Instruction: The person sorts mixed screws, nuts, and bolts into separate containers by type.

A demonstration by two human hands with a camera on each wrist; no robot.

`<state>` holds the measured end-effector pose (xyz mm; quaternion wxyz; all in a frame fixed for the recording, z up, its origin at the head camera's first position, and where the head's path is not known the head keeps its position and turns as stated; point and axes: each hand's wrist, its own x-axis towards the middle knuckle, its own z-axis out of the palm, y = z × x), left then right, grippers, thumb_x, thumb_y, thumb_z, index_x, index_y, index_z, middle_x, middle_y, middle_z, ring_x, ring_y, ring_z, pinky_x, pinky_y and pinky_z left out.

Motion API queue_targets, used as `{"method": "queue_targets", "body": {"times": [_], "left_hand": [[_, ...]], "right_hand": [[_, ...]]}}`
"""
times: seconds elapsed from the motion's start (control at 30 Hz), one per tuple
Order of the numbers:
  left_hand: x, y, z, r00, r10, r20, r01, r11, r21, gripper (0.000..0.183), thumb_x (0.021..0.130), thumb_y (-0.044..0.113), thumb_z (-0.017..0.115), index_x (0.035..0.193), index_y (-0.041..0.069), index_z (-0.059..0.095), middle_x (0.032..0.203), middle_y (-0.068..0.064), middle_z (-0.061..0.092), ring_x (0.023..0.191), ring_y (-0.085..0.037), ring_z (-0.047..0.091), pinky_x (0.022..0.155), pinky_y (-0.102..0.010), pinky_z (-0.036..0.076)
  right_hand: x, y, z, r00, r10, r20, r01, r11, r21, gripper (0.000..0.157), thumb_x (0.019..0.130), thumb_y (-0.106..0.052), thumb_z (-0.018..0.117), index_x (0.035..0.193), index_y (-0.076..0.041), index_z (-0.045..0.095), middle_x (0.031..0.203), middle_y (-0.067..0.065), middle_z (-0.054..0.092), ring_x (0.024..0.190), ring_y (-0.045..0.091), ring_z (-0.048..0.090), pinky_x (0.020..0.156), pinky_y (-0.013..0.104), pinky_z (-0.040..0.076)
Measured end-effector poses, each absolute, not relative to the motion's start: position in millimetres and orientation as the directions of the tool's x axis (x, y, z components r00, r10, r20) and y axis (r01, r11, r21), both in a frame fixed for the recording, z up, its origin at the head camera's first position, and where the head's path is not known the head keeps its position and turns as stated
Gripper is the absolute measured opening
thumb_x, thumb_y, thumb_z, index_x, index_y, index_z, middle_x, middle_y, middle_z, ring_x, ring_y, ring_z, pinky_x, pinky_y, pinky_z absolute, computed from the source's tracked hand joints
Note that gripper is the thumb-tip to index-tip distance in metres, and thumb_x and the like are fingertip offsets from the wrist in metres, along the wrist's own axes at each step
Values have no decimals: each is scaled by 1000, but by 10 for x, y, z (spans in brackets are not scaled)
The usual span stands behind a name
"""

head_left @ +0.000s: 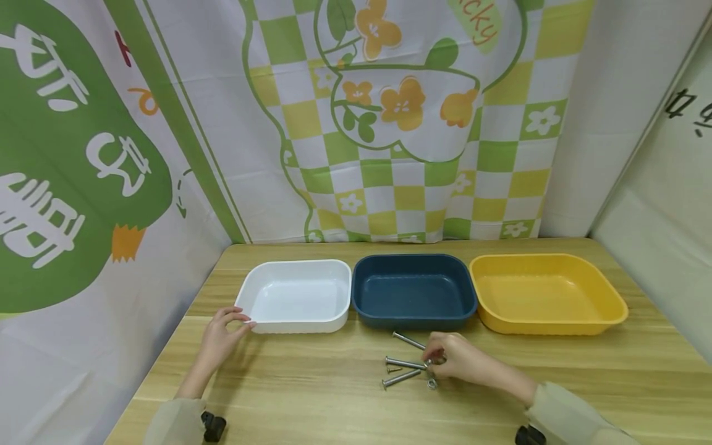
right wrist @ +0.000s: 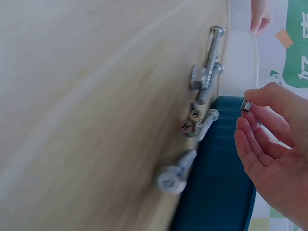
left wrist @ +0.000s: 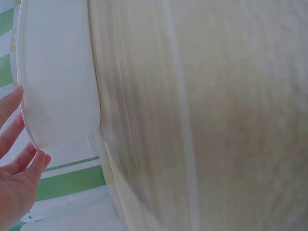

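My left hand [head_left: 220,334] holds the front left corner of the white tray [head_left: 300,326], thumb and fingers at its rim; in the left wrist view the fingertips touch the rim of that tray [left wrist: 62,72]. Between the thumb and index finger of my right hand [right wrist: 276,130] is pinched a small metal nut [right wrist: 246,105]. In the head view the right hand [head_left: 458,360] is just above the loose hardware. Several silver bolts lie there, among them a long bolt [head_left: 405,363], with a small screw [head_left: 394,370] and a nut [head_left: 431,384] nearby.
A dark blue tray [head_left: 414,322] stands beside the white one, and a yellow tray [head_left: 550,326] is to its right. All three stand in a row on the wooden table [head_left: 311,389]. Behind them hangs a patterned curtain [head_left: 389,185].
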<state>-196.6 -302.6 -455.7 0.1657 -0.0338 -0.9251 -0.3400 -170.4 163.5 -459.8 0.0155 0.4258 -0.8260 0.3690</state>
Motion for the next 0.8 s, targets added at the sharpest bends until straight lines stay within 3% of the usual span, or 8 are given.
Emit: {"method": "queue_targets", "body": {"times": [0.37, 0.8], "left_hand": [[-1948, -3036, -4556, -953, -44, 301, 157, 776, 610, 18, 76, 9, 72, 85, -6, 66, 110, -27, 55, 107, -46, 48, 92, -57, 36], [-1966, -3031, -4561, -939, -34, 342, 189, 779, 597, 16, 75, 8, 73, 82, -5, 67, 107, -27, 56, 104, -45, 51, 89, -56, 38]], "right_hand": [[-1755, 1392, -4345, -711, -676, 193, -618, 469, -631, 10, 76, -2, 68, 85, -5, 69, 82, -2, 60, 75, 9, 58, 66, 25, 51], [-1917, 1147, -4275, -704, -674, 223, -631, 451, -631, 11, 78, -1, 65, 86, -8, 69, 84, 0, 60, 76, 15, 59, 68, 29, 52]]}}
